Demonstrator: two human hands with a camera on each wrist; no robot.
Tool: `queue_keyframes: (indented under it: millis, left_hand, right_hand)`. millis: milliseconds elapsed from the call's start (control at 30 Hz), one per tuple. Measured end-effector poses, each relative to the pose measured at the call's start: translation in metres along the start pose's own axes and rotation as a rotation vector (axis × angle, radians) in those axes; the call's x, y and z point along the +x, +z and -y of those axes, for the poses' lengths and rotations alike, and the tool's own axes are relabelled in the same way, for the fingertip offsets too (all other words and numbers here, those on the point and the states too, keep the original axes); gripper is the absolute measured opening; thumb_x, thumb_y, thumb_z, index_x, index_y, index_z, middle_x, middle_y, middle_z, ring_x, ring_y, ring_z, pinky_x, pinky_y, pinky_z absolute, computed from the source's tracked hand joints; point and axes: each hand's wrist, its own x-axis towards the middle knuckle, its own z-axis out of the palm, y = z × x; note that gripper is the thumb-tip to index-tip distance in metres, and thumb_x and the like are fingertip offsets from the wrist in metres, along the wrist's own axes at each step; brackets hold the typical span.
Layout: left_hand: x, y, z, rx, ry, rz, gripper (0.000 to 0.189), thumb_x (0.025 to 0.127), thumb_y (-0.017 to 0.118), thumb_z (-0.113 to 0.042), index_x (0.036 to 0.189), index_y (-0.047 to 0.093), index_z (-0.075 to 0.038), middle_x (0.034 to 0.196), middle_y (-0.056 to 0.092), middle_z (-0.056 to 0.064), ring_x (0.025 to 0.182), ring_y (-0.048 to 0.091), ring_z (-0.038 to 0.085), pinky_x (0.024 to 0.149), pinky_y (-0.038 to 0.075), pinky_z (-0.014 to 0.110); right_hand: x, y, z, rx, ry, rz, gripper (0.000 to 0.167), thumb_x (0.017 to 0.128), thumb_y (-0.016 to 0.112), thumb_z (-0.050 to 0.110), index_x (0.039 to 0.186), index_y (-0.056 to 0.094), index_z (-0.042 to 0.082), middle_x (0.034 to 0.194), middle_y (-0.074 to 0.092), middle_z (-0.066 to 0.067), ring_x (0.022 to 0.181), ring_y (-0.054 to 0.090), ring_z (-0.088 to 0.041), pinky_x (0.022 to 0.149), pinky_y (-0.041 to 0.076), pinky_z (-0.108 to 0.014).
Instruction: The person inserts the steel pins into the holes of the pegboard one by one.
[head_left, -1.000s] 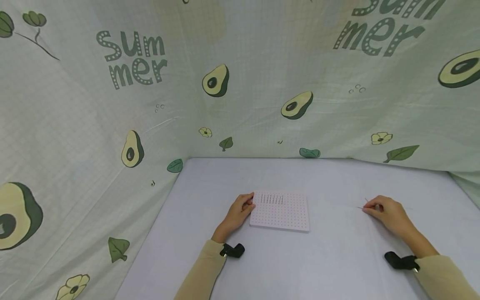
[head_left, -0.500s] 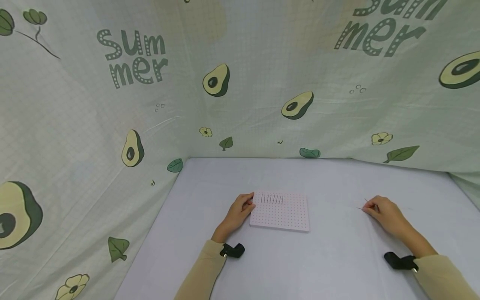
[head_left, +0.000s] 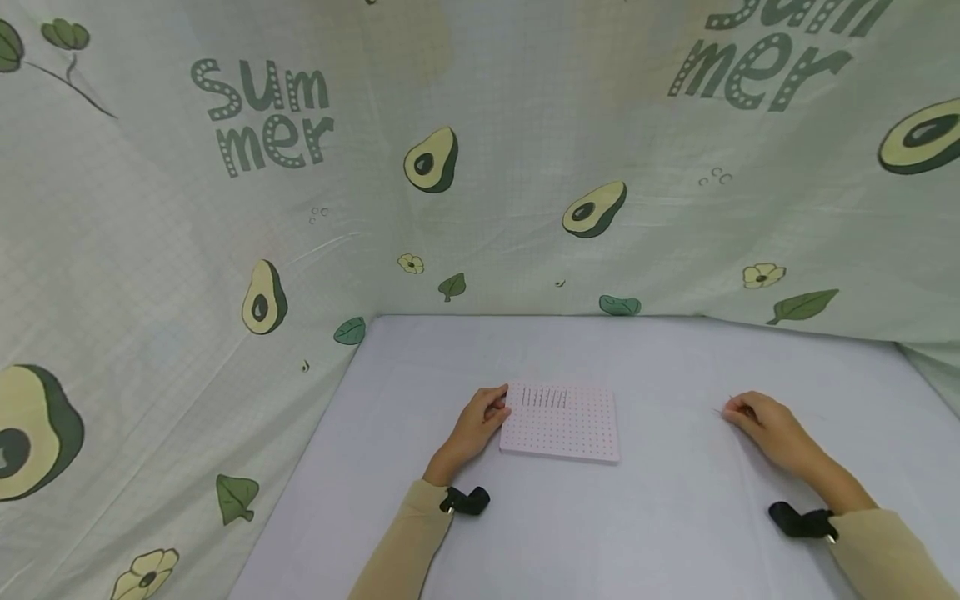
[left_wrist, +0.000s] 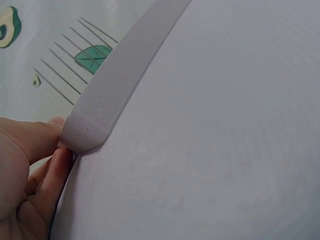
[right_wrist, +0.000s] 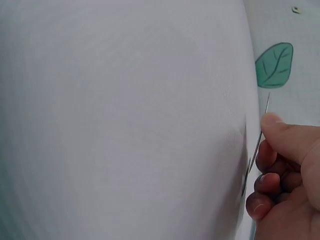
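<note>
A pale pink pegboard (head_left: 558, 425) with rows of small holes lies on the white-covered table. Several thin needles (head_left: 543, 397) stand in a row in its upper left part; the left wrist view shows their upper ends rising past the board's edge (left_wrist: 107, 82). My left hand (head_left: 472, 425) grips the board's left edge, thumb on top and fingers below. Well to the right of the board, my right hand (head_left: 772, 427) pinches a thin metal needle (right_wrist: 256, 149) between thumb and forefinger, low over the cloth. The other fingers of that hand are curled in.
White cloth (head_left: 637, 533) covers the table. A light green printed curtain (head_left: 495, 233) hangs along the back and left sides. Each wrist carries a black camera mount, one on the left wrist (head_left: 468, 502) and one on the right wrist (head_left: 798, 522).
The needle tip in my right hand has shifted slightly, and the fingertips have moved a little to the left. My left hand and the board stay where they were.
</note>
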Motion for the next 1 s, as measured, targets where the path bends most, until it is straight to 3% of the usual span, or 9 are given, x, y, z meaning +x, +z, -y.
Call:
queue_keyframes:
  millis: [433,800,1000]
  left_hand:
    - [-0.003,0.0,-0.003,-0.002,-0.013,0.006,0.048,0.103,0.056,-0.013,0.147,0.045,0.002,0.121,0.053,0.013,0.11,0.054,0.021,0.098,0.047,0.033]
    - [-0.001,-0.001,-0.003,0.006,-0.002,0.003,0.048,0.103,0.056,-0.014,0.147,0.045,0.001,0.123,0.053,0.013,0.11,0.054,0.022,0.097,0.047,0.031]
    - [-0.001,0.0,-0.002,0.015,-0.005,0.008,0.048,0.104,0.056,-0.015,0.147,0.045,0.001,0.124,0.053,0.013,0.11,0.054,0.021,0.096,0.047,0.031]
  right_hand:
    - [-0.002,-0.008,0.003,0.109,0.131,-0.008,0.016,0.101,0.057,0.005,0.101,0.063,-0.009,0.087,0.061,-0.009,0.075,0.045,0.003,0.063,0.037,-0.015]
    - [0.0,-0.021,0.007,0.251,0.251,-0.064,0.027,0.104,0.053,0.012,0.109,0.057,-0.014,0.08,0.059,0.006,0.072,0.047,0.001,0.059,0.039,-0.015]
    - [0.003,-0.021,0.012,0.386,0.309,-0.1,0.028,0.106,0.049,0.014,0.103,0.054,-0.013,0.078,0.058,0.011,0.069,0.049,0.0,0.059,0.041,-0.014]
